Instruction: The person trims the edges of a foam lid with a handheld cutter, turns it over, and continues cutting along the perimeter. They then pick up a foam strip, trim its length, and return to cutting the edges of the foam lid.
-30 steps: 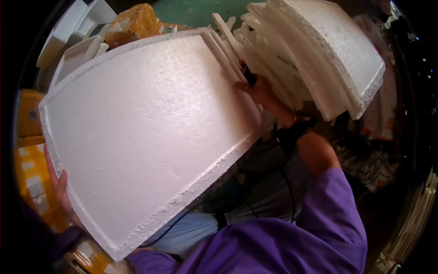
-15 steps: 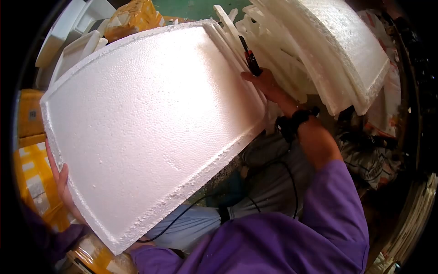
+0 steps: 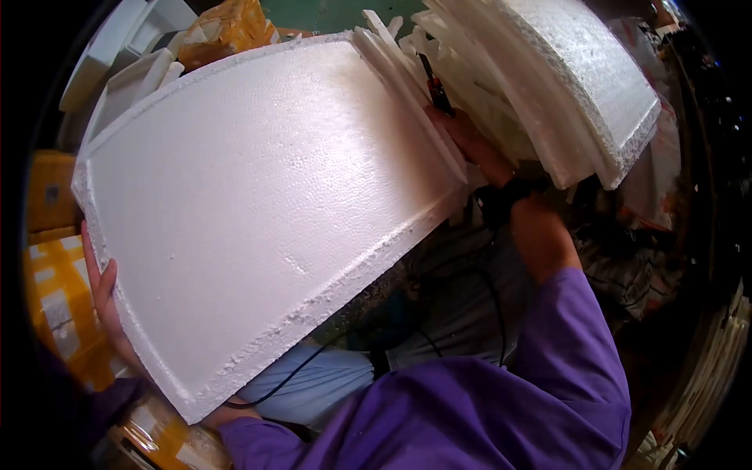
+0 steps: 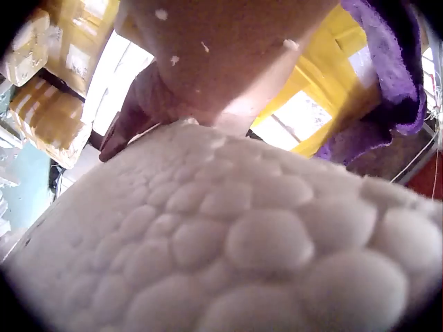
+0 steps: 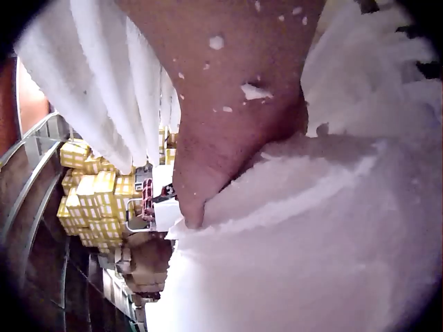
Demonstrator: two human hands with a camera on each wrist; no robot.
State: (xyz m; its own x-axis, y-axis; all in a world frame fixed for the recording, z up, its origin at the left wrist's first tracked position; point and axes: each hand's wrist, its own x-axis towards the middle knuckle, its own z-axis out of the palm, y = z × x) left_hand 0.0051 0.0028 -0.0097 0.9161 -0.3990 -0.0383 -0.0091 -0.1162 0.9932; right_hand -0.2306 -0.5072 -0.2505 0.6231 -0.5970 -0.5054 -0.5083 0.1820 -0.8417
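Observation:
A large white curved foam panel [image 3: 258, 196] lies tilted across my lap. My left hand [image 3: 100, 294] grips its left edge, fingers wrapped behind the rim; the left wrist view shows the hand [image 4: 214, 55] against the beaded foam [image 4: 228, 256]. At the panel's far right edge my right hand [image 3: 470, 141] holds a cutter [image 3: 435, 86] with a red and black handle, its blade pointing away from me. A thin foam strip [image 3: 407, 102] stands partly split off along that edge. In the right wrist view the hand [image 5: 228, 90] rests on foam [image 5: 311, 242]; the cutter is hidden there.
A stack of similar curved foam panels [image 3: 580, 86] leans at the right, close to my right hand. Yellow boxes [image 3: 55, 290] sit at the left, a taped yellow package [image 3: 223, 31] and foam pieces [image 3: 125, 70] at the back. A black cable [image 3: 290, 376] crosses my lap.
My right hand has slid the cutter farther up the panel's right edge, away from me. The panel has shifted slightly; my left hand keeps its hold on the left edge.

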